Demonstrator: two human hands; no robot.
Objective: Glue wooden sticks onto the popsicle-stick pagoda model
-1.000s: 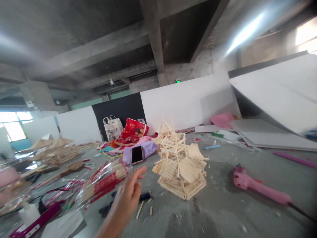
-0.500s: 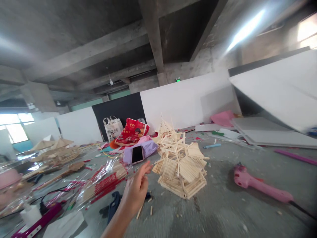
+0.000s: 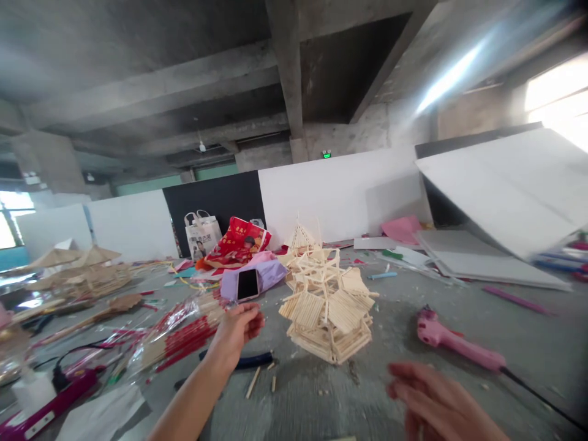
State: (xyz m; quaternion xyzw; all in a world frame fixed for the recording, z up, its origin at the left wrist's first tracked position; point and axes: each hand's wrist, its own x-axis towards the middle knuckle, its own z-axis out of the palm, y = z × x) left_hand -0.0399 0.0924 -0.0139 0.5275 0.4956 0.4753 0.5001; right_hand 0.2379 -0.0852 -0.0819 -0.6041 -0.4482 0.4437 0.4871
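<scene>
One grey desk (image 3: 298, 407) fills the lower view, with a white panel (image 3: 331, 199) running behind it. White boards (image 3: 478, 257) lie at the far right. Near the middle stands the model (image 3: 328, 306), a tiered tower of pale sticks on an angular base, upright on the desk, with both hands apart from it.

The right hand (image 3: 434, 398) is in the near right, short of the model; it is blurred, so I cannot tell whether its fingers hold anything. The left hand (image 3: 239, 327) is raised just left of the model, its fingers loosely bent and parted from the thumb.

A red bag (image 3: 241, 242) sits at the back. The pink glue gun (image 3: 459, 343) lies beyond the right hand, its cord trailing right. Left of the model, a phone (image 3: 248, 285) leans on a purple bag (image 3: 272, 275). A dark blue tool (image 3: 255, 360) lies partly behind the left forearm. Nearest it are small stick offcuts (image 3: 252, 383).
</scene>
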